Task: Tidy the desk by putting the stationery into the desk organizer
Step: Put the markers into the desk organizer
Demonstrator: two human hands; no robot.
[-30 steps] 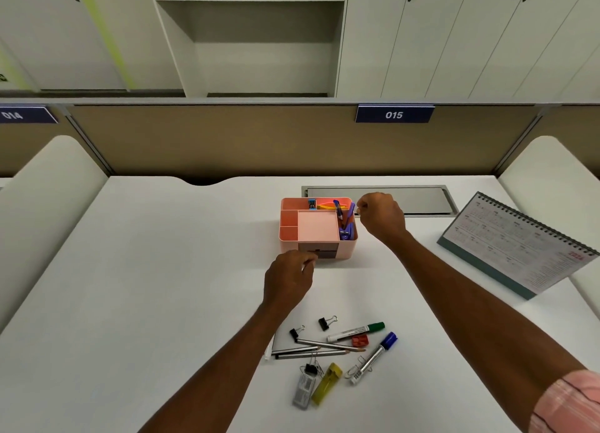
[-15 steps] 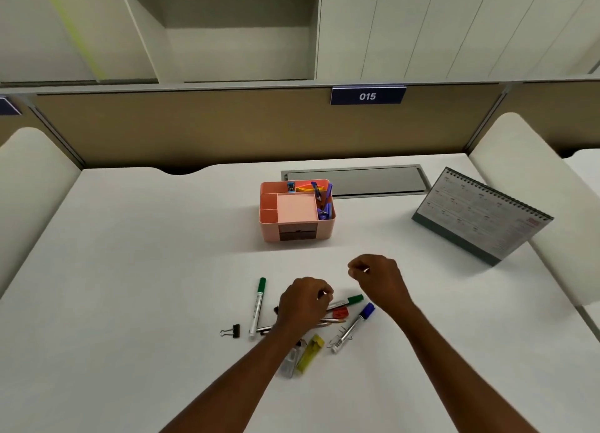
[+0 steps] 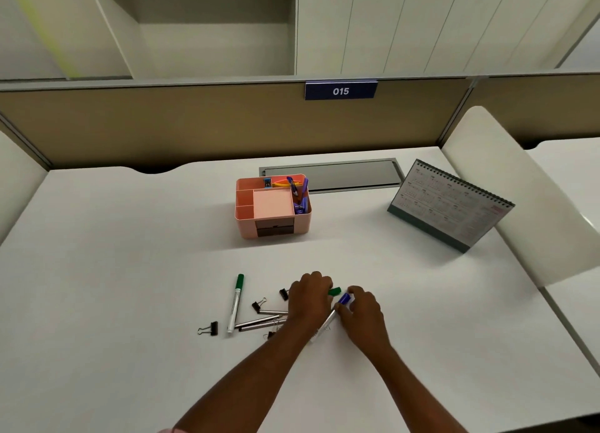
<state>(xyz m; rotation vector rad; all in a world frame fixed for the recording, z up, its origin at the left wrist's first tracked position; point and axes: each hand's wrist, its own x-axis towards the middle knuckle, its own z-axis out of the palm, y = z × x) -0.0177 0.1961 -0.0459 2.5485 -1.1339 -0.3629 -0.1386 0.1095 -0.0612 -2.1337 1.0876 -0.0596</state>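
While the pink organizer (image 3: pixel 274 229) sits well back on the counter (image 3: pixel 130 254), my right grip (image 3: pixel 363 315) pinches the blue-capped marker (image 3: pixel 328 321) among the loose stationery. My left grip (image 3: pixel 310 298) curls over a green-capped marker (image 3: pixel 334 291), though I cannot tell whether it holds it.

We note a smooth, matt white desk (image 3: pixel 130 270). The organizer (image 3: pixel 246 228) is satin pink plastic. The green-capped marker (image 3: pixel 334 291) and blue-capped marker (image 3: pixel 344 299) show smooth plastic caps. The pens (image 3: pixel 256 323) look like brushed metal; the binder clip (image 3: pixel 209 328) black metal with wire handles. The calendar (image 3: pixel 448 205) is matt paper, wire-bound.
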